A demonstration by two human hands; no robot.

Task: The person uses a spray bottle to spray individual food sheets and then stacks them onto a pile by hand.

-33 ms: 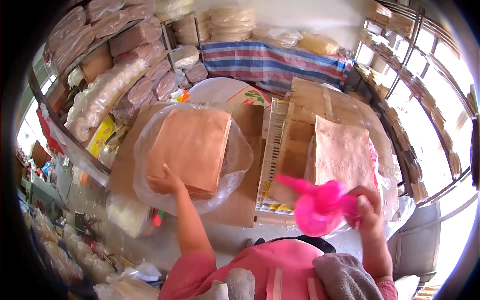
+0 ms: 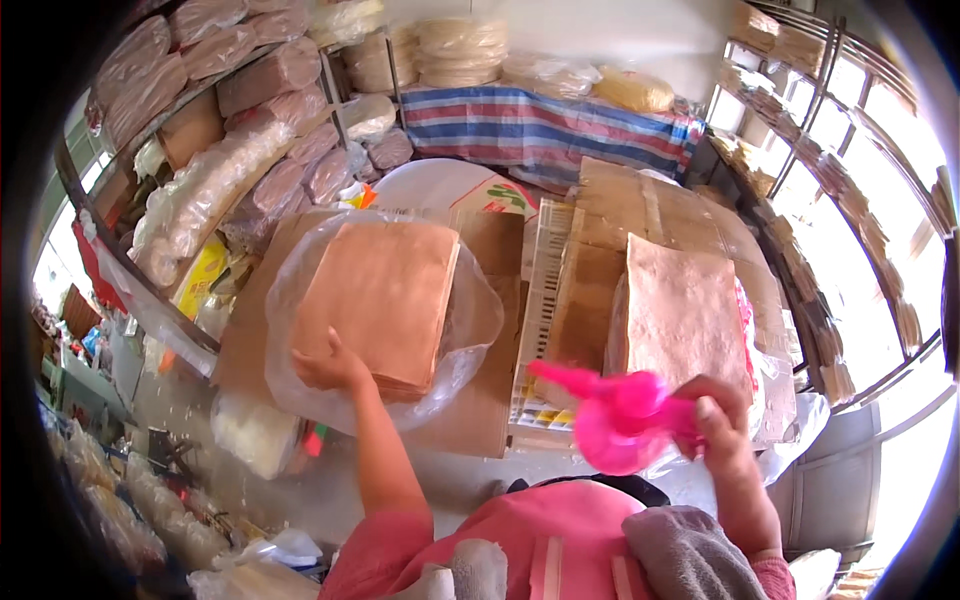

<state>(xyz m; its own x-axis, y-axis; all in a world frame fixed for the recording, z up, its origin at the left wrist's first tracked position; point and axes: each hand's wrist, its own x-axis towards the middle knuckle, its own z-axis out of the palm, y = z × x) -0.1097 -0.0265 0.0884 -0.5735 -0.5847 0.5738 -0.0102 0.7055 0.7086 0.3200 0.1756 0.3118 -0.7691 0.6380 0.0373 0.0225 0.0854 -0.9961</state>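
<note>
My left hand [image 2: 338,368] rests with its fingers spread at the near left corner of a stack of thin brown sheets [image 2: 385,290]. The stack lies on an opened clear plastic bag [image 2: 476,318], which spreads out around it. My right hand [image 2: 722,418] is closed round the handle of a bright pink plastic watering can [image 2: 622,425]. The can has a round see-through body, and its long spout points left. It is held in the air in front of a second stack of paler, wrinkled sheets [image 2: 683,310] on the right.
Flattened cardboard [image 2: 475,420] lies under the left stack. A pale plastic crate [image 2: 545,275] shows between the stacks, beside brown cardboard [image 2: 625,200]. Bagged goods fill a rack [image 2: 170,315] on the left; shelves [image 2: 790,200] line the right. A striped sheet [image 2: 550,130] hangs at the back.
My right hand has shifted the watering can slightly left. The left hand stays at the corner of the stack.
</note>
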